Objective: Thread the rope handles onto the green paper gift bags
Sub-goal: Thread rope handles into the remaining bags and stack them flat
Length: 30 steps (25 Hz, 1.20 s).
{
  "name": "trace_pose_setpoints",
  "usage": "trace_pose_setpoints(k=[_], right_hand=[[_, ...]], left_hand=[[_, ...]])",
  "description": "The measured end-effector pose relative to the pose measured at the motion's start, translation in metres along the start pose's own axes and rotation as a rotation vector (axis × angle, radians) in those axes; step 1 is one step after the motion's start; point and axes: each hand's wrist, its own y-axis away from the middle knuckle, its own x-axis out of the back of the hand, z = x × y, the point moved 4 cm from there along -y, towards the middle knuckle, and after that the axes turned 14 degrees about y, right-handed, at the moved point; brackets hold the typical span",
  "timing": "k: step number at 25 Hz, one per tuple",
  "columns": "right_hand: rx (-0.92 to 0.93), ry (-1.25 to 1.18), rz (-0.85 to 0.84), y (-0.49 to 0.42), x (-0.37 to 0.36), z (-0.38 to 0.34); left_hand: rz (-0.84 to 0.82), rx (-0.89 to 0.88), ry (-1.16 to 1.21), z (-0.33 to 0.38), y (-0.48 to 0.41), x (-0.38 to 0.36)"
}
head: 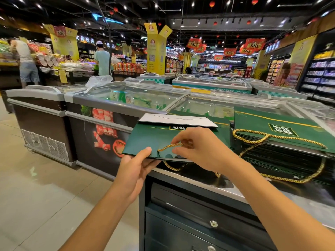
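L hand (135,166) grips near-left edge of a flat green gift bag (150,140), thumb on top, fingers curled under. Bag is held roughly level between both hands, above front edge of the steel worktop (208,183); its white-lined flap points away from the hands. R hand (201,149) sits on top of the bag, fingertips pinching a gold rope handle (168,146). Rope runs left from that pinch to the bag's near edge; a loop hangs below the bag, just under R hand. Stack of green bags (282,129) lies on worktop just right of R hand, w/ gold ropes (253,140) draped over it. Glass-top freezers (126,98) beyond both hands.
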Motion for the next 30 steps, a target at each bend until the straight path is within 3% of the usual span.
trace_pose_setpoints(k=[7, 12, 21, 27, 30], right_hand=[[0.021, 0.011, -0.074, -0.024, 0.035, -0.007], [-0.004, -0.118, 0.021, -0.027, 0.063, -0.003], [0.057, -0.037, 0.205, -0.035, 0.117, -0.026], [-0.009, -0.014, 0.351, -0.032, 0.111, -0.013], [-0.086, -0.004, 0.244, -0.027, 0.085, 0.006]], left_hand=[[-0.003, 0.011, -0.032, 0.006, 0.002, -0.008], [-0.002, 0.024, -0.054, 0.009, 0.002, -0.01], [-0.062, 0.012, -0.202, 0.007, 0.008, -0.015], [-0.063, 0.026, -0.192, 0.006, 0.01, -0.016], [-0.069, 0.004, -0.192, 0.007, 0.011, -0.016]])
